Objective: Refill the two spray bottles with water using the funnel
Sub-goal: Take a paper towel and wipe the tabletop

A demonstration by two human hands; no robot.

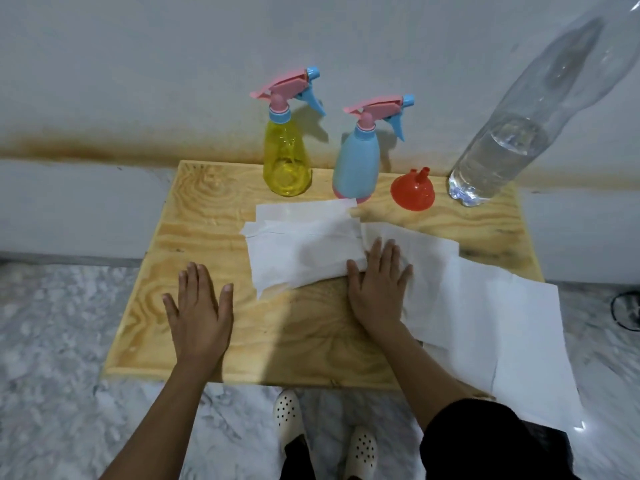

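Observation:
A clear yellow spray bottle (286,161) and a pale blue spray bottle (356,161), both with pink and blue trigger heads screwed on, stand upright at the back of the wooden board (194,237). To their right a red funnel (412,189) rests mouth down, spout up. A tall clear plastic water bottle (502,157), about a third full, stands at the back right corner. My left hand (199,315) lies flat and open on the bare wood. My right hand (377,289) lies flat with fingers spread on white paper towels (304,251).
More white paper sheets (512,334) hang over the board's right front edge. The board sits against a stained white wall, above a grey marbled floor. My feet in white perforated clogs (291,417) show below the front edge. A dark round object (627,310) lies on the floor at right.

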